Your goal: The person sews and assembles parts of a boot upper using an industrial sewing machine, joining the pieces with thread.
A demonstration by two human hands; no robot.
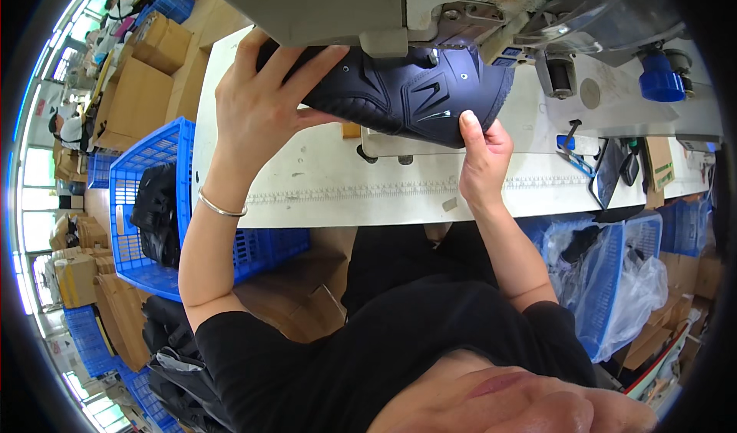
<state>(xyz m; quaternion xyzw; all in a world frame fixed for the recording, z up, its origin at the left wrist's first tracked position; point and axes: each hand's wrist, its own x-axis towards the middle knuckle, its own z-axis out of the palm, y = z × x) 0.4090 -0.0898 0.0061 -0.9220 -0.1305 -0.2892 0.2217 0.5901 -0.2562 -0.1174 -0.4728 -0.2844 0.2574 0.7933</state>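
A dark navy-black moulded piece (453, 91), curved like a shell, has raised ridges, a zigzag relief and small round eyelets. It is tilted beneath the head of a sewing machine (330, 7), which hides its far edge and the needle area. My left hand (261, 99) grips its left end, fingers spread over the top and thumb along the near side. At the near right edge, my right hand (484, 157) pinches it with the thumb on top.
The white table (307, 176) carries a ruler strip (345, 192) near its front edge. Blue-handled snips (576, 160) and other small tools lie at the right. A blue crate (192, 164) with black items stands left; a blue basket (603, 279) with plastic bags stands right. Cardboard boxes (130, 103) are beyond.
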